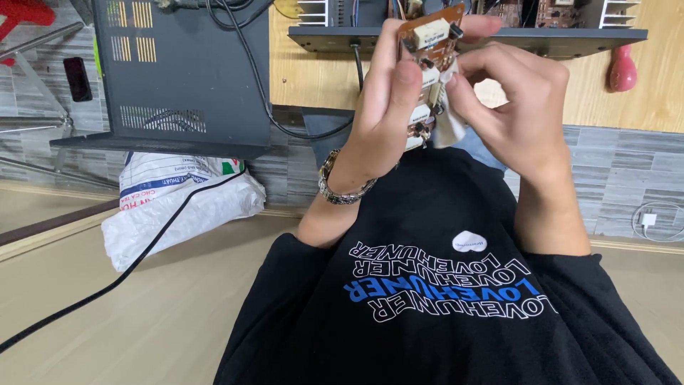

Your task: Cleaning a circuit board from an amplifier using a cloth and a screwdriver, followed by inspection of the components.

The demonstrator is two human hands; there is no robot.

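As we look down past the black shirt [442,285] that fills the lower middle of the frame, the largest thing around us is the dark metal case [182,71] at the upper left, with a black cable [142,249] running from it across the pale floor [142,335] and past a white plastic sack [178,203] at the left. A wooden panel [655,78] stands behind at the upper right, with a shelf of electronics [570,33] along the top edge.

At the top centre we hold up a small brown circuit board [429,43], upright and turned edge-on, carrying pale blocky parts. We judge it light and stiff but fragile: the parts and soldered legs could bend or snap, so the bare edges are the place to take hold, not the parts.

Our left hand [388,114], with a metal bracelet [342,187] at the wrist, is clasped around the board, thumb laid along its near side and fingers wrapped behind. Our right hand [524,114] is curled close, fingertips [456,82] pinched on a bit of white cloth or paper [450,128] and pressed against the board's right edge. Neither hand is slack.
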